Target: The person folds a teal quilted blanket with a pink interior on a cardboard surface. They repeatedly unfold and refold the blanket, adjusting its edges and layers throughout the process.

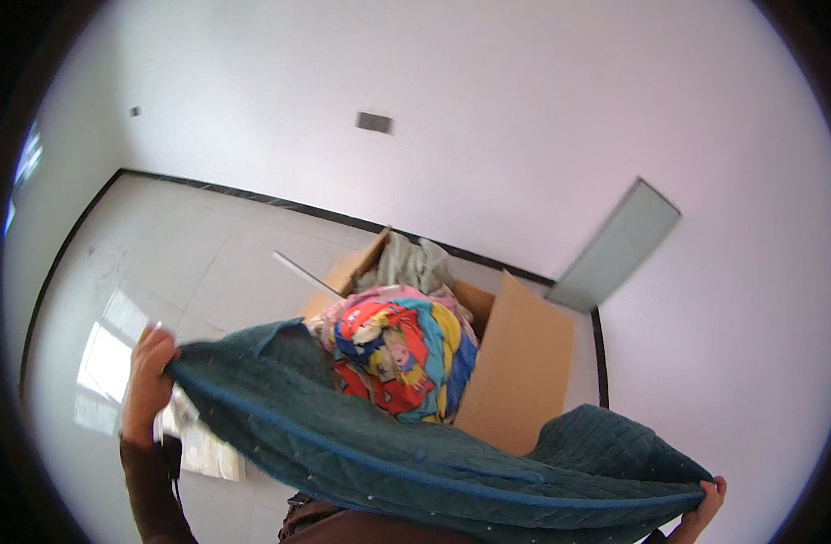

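Observation:
A dark teal quilted blanket [388,442] with a blue bound edge stretches across the front of my body and sags in the middle. My left hand [151,364] grips its left end, with the arm raised. At the lower right, my right hand [711,500] is closed on the opposite end. Beyond the blanket stands an open cardboard box [524,367], its near part hidden by the cloth. A bundle of brightly coloured printed fabric [395,353] fills the box, and a pale grey-green cloth [412,262] lies behind it.
A greenish flat panel [616,245] leans in the corner against the white wall [490,136]. A thin white strip [306,273] angles up beside the box. Pale tiles cover the floor [198,251]. A whitish bundle [211,452] lies on the floor below my left arm.

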A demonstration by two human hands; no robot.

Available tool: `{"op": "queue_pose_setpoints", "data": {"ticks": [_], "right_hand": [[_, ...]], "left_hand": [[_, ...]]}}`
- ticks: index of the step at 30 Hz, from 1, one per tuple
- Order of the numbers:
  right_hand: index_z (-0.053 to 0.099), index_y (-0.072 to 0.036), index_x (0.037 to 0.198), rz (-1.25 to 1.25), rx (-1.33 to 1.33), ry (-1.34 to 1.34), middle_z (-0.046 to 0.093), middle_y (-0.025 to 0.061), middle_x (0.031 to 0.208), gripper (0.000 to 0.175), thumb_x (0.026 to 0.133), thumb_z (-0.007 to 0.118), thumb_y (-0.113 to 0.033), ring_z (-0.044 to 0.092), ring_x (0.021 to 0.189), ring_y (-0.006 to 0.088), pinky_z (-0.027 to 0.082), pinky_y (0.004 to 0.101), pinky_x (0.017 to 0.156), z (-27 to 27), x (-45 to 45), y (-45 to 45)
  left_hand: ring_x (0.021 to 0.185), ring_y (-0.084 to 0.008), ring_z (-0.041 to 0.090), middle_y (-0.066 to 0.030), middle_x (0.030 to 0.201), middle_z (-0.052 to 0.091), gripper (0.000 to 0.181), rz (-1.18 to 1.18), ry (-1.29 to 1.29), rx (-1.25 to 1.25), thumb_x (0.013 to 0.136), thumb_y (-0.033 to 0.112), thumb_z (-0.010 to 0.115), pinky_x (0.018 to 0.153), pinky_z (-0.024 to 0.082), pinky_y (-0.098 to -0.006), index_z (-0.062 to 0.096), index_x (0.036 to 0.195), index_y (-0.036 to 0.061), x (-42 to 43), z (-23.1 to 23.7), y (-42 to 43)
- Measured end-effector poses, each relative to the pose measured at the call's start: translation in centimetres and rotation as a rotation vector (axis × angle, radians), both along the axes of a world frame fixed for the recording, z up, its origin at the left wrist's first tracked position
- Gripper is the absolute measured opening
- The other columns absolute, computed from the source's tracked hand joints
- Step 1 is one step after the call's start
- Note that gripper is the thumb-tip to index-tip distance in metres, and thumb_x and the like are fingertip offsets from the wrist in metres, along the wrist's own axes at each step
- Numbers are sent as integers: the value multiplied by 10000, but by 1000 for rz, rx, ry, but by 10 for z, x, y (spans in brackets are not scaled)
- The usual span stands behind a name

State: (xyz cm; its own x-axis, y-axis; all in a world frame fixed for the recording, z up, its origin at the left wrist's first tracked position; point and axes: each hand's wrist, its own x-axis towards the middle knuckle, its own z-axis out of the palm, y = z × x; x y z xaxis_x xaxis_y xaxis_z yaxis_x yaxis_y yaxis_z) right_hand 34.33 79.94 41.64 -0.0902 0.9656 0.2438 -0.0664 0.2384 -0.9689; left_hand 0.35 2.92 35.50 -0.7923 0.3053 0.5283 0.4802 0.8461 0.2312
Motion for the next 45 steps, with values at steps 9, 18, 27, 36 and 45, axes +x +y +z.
{"op": "queue_pose_setpoints", "data": {"ticks": [9, 18, 27, 36, 45], "right_hand": [[546, 6, 937, 93, -24, -285, 557, 91, 775, 327, 611, 580, 3, 556, 671, 206, 475, 309, 598, -28, -36, 41], [595, -2, 632, 278, 33, -130, 569, 88, 647, 34, 649, 600, 28, 547, 584, 219, 444, 340, 527, -12, -195, 147], [620, -36, 756, 88, 276, -13, 567, 46, 683, 57, 717, 642, -72, 535, 541, 162, 354, 258, 402, 86, -153, 179], [633, -22, 788, -16, -214, -248, 580, 76, 689, 161, 684, 658, -143, 537, 577, 203, 385, 344, 404, -188, -102, 164], [685, -124, 963, 616, 336, -1841, 677, 98, 902, 340, 637, 773, -96, 631, 856, 314, 454, 489, 715, -518, 29, 75]], "left_hand": [[669, -338, 541, -145, 725, 592, 137, 19, -251, -18, 628, -60, 549, 569, 406, -374, 542, 742, 16, -55, -46, 35], [639, -268, 499, -154, 658, 508, 113, -224, -67, -53, 665, -76, 509, 593, 382, -352, 520, 739, 9, -282, 36, 88], [562, -35, 388, 31, 741, 455, 158, -236, 266, 419, 879, -23, 420, 420, 270, -198, 472, 867, 125, -291, 240, 125], [686, -262, 494, -128, 751, 504, 181, -155, -21, 123, 785, -114, 443, 642, 421, -336, 525, 900, 0, -202, -75, 127], [647, -398, 462, -183, 708, 424, 162, -67, -378, 47, 736, -127, 404, 556, 370, -397, 393, 820, 11, -83, -313, 124]]}}
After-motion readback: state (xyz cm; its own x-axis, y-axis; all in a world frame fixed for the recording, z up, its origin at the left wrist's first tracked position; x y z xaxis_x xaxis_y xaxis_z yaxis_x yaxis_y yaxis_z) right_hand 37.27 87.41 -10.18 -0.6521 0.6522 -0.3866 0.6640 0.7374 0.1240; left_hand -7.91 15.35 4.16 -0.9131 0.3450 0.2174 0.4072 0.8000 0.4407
